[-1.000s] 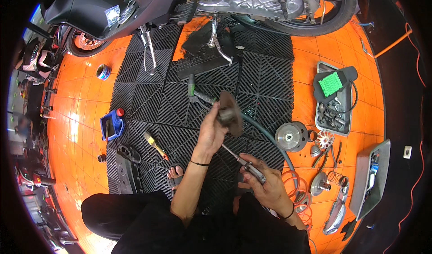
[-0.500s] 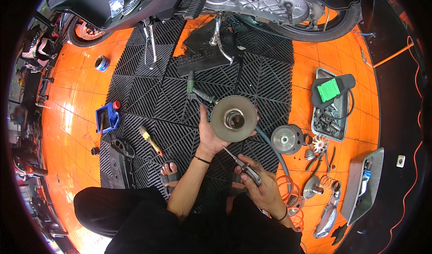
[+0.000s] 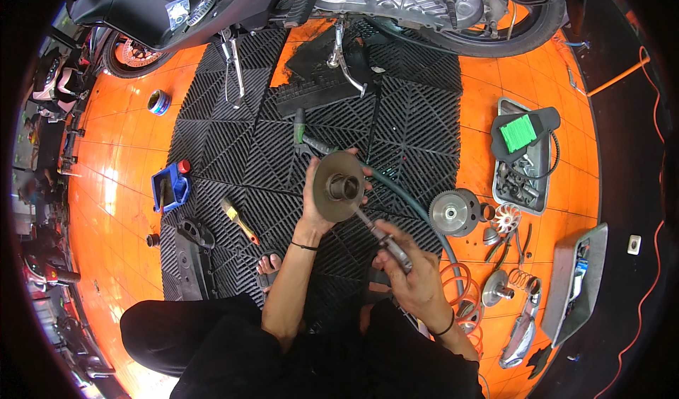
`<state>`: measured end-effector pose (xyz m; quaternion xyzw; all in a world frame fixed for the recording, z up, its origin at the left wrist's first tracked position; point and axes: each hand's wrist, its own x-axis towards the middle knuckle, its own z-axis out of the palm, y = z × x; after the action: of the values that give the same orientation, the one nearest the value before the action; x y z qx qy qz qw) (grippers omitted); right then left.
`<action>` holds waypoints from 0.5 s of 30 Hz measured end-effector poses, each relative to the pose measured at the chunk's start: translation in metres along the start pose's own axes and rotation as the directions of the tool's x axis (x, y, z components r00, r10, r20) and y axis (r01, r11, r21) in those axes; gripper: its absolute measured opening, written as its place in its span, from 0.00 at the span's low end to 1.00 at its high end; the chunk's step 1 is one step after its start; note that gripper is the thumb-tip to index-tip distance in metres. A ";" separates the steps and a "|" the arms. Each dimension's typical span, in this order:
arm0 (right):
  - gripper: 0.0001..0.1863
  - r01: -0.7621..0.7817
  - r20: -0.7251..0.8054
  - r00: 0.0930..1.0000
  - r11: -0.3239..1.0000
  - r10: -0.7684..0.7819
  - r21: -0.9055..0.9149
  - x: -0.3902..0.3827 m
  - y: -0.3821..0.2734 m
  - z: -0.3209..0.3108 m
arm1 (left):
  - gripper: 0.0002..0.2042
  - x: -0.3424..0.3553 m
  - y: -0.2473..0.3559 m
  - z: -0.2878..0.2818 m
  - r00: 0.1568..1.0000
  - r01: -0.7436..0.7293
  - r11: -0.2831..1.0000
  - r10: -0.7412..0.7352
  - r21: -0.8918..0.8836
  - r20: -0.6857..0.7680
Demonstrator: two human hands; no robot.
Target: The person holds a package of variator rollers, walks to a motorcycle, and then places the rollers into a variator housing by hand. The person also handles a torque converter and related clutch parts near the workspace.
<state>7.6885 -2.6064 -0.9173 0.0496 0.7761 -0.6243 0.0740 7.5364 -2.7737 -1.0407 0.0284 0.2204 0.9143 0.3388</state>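
Note:
A round metal pulley half (image 3: 326, 199) with a dull brownish face and a raised hollow hub is held over the black mat. My left hand (image 3: 317, 222) cradles it from below and behind, with fingertips at its right rim. My right hand (image 3: 417, 272) is closed around what looks like a metal air blow gun (image 3: 393, 249). The slim nozzle points up and left, its tip close to the pulley's lower right edge; whether they touch I cannot tell. Just beyond the pulley lies a green-and-black air tool (image 3: 301, 131), partly covered by it.
A scooter with its engine side exposed (image 3: 403, 3) stands ahead. On the right are a metal tray of parts (image 3: 523, 187), a toothed disc (image 3: 449, 214), an orange coiled hose (image 3: 460, 275) and a grey bin (image 3: 569, 286). A paintbrush (image 3: 240, 222) and blue container (image 3: 170, 187) lie left.
My left hand has shifted the pulley half slightly left and tilted it, so its hub now faces more to the right. The tool's nozzle stays near its lower edge, following it.

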 end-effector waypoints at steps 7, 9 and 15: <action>0.23 -0.123 0.003 0.992 0.992 0.123 0.017 -0.004 0.012 -0.005 | 0.40 -0.006 0.002 0.000 0.998 0.017 0.900 0.008 -0.436 0.055; 0.23 -0.124 -0.038 0.992 0.992 0.124 0.016 -0.005 0.011 -0.006 | 0.39 -0.005 0.002 -0.002 0.999 0.015 0.964 -0.025 -0.267 -0.034; 0.22 0.071 0.018 0.997 0.990 -0.069 -0.126 0.000 0.016 -0.005 | 0.36 -0.002 -0.008 -0.004 0.991 0.102 0.990 -0.110 -0.100 -0.077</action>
<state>7.6914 -2.5978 -0.9313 0.0132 0.8148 -0.5765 0.0606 7.5423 -2.7711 -1.0478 -0.0375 0.1911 0.9050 0.3783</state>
